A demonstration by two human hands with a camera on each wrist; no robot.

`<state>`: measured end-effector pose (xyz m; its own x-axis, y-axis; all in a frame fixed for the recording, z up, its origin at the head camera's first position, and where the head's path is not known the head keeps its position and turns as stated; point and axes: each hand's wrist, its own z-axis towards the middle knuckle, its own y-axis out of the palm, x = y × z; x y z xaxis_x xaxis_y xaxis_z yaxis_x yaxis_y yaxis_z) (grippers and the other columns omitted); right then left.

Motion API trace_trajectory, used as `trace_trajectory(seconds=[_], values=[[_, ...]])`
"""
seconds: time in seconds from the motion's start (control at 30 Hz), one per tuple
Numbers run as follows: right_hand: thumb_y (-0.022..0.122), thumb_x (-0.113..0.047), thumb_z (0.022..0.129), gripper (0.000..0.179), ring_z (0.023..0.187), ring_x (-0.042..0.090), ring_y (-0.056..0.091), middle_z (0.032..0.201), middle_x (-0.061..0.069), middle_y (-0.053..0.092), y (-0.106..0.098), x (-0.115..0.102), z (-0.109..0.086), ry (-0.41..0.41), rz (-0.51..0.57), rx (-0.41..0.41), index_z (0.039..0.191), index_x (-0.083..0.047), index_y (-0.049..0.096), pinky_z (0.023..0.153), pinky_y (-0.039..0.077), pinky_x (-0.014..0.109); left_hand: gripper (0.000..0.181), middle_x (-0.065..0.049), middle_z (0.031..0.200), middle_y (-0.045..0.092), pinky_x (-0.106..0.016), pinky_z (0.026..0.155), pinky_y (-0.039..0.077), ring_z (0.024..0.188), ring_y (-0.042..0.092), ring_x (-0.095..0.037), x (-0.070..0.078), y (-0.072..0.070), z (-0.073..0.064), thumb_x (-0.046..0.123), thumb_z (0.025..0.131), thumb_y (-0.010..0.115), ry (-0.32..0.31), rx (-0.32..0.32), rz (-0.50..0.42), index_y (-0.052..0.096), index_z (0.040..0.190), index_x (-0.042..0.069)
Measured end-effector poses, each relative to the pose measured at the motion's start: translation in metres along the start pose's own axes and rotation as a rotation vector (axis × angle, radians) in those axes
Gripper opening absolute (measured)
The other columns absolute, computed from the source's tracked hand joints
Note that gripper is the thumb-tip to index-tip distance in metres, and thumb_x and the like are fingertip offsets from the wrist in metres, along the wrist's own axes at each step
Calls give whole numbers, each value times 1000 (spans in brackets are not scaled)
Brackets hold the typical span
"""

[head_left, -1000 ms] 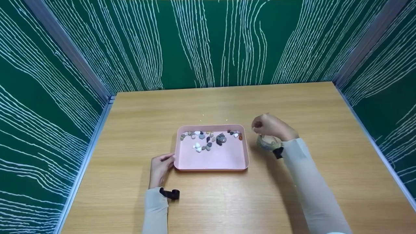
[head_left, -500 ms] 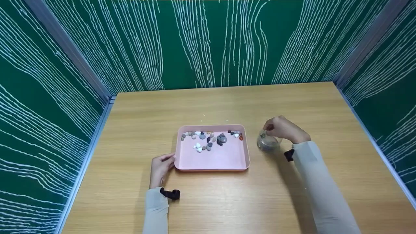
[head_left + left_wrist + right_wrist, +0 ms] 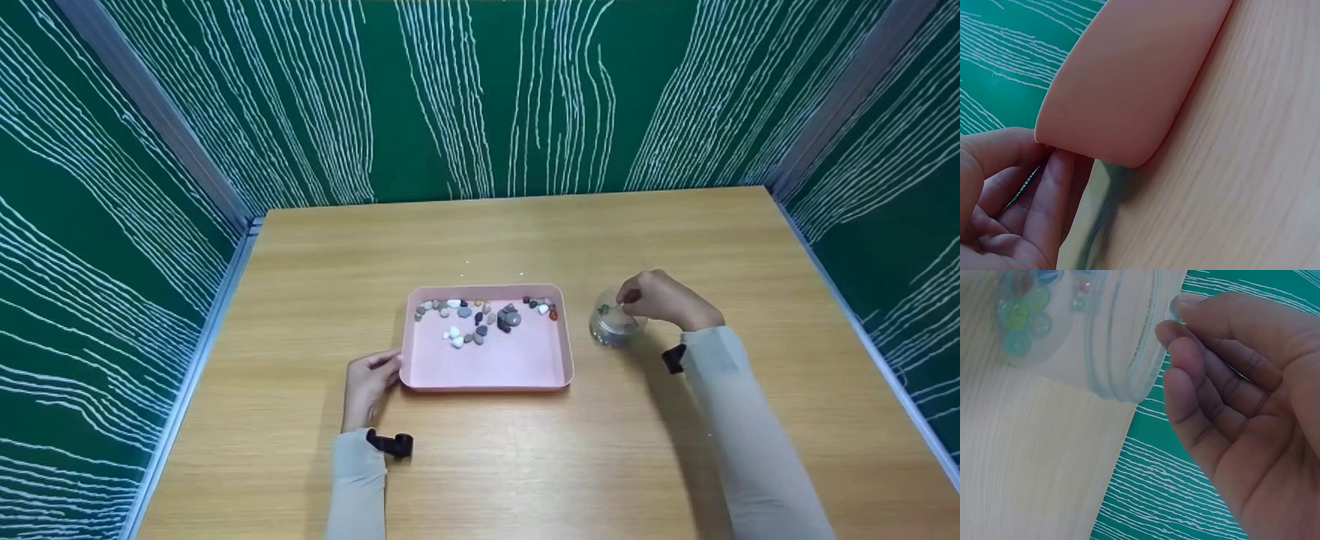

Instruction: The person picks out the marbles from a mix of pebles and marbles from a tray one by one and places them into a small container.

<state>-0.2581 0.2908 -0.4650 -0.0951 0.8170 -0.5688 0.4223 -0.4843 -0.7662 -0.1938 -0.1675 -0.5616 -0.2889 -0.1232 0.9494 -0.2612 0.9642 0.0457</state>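
Note:
My left hand [image 3: 369, 384] pinches the near left corner of a pink tray [image 3: 487, 371]; in the left wrist view the fingertips [image 3: 1061, 160] meet at the tray's rim. Pebbles in white, grey, brown and orange lie in the tray, some in curving rows, around a larger grey clump [image 3: 508, 319]. To the right stands a clear jar [image 3: 609, 334]. Over its mouth is my right hand [image 3: 664, 298], thumb and forefinger pinching a small bluish glass marble [image 3: 1174, 307], mostly hidden by the fingertips. Green, blue and reddish marbles [image 3: 1018, 315] show through the jar wall.
The wooden table [image 3: 525, 480] meets green walls [image 3: 510, 105] with white wavy lines at its back and sides. Tiny pale specks lie behind the tray. Black wrist cameras [image 3: 397, 444] sit on both wrists.
My right hand has drawn back to the right from between tray and jar, dipped toward the jar's mouth, and now sits at its rim. The left hand holds its place on the tray.

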Motion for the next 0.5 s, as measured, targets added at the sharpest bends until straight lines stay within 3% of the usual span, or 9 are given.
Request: trace_trajectory(seconds=[0.33, 0.5], values=[[62, -3, 88, 26, 92, 28, 63, 111, 22, 67, 0, 2, 0, -1, -2, -4, 112, 3, 67, 87, 55, 48, 28, -17, 99, 71, -23, 74, 58, 81, 67, -12, 1, 1, 0, -9, 84, 64, -2, -12, -28, 63, 110, -16], [60, -3, 87, 26, 96, 32, 64, 112, 24, 67, 0, 4, 0, -43, -9, 16, 111, 5, 68, 87, 55, 51, 28, -21, 106, 68, -23, 77, 58, 86, 66, -14, 1, -1, -1, -8, 85, 63, -9, -25, -25, 62, 112, -17]])
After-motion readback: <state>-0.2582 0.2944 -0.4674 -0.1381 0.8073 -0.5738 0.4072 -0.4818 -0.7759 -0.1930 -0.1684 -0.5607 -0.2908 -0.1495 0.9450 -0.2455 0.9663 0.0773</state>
